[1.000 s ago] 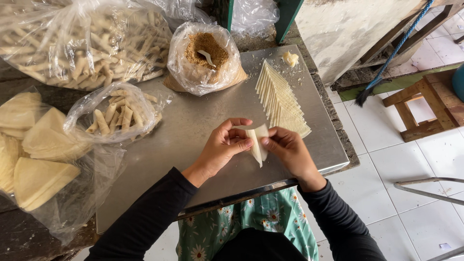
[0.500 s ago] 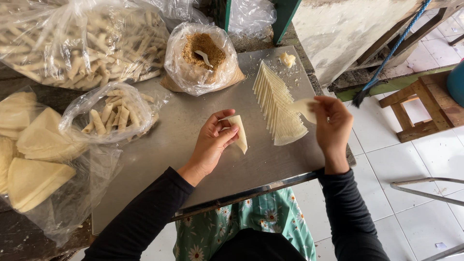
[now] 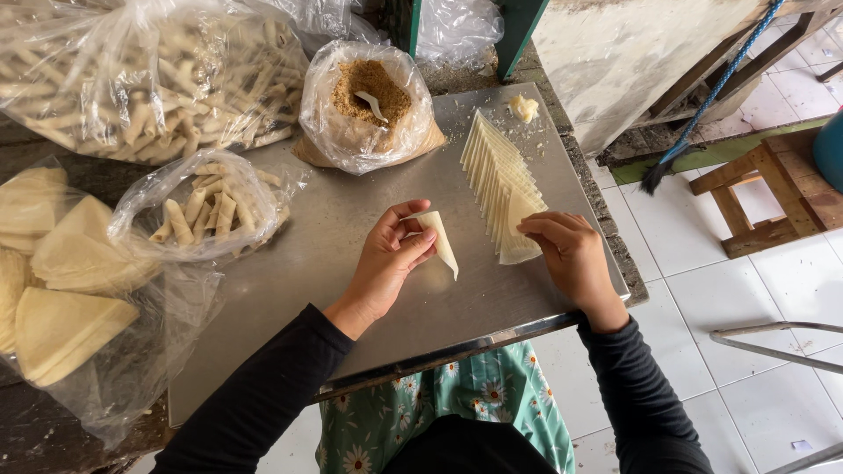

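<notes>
My left hand holds a folded pale pastry wrapper pinched into a cone, just above the metal table. My right hand rests with its fingertips on the nearest sheet of a fanned row of triangular wrappers lying on the right side of the table. An open plastic bag of brown crumbly filling with a white spoon in it stands at the back of the table. A small lump of dough lies at the back right corner.
A small bag of rolled pastries lies on the left, a large bag of them behind it. A bag of triangular wrapper stacks sits far left. Right of the table are a tiled floor, a wooden stool and a broom.
My right hand went from the folded wrapper out to the far side of the row, then came back onto its nearest sheet. My left hand kept the folded wrapper.
</notes>
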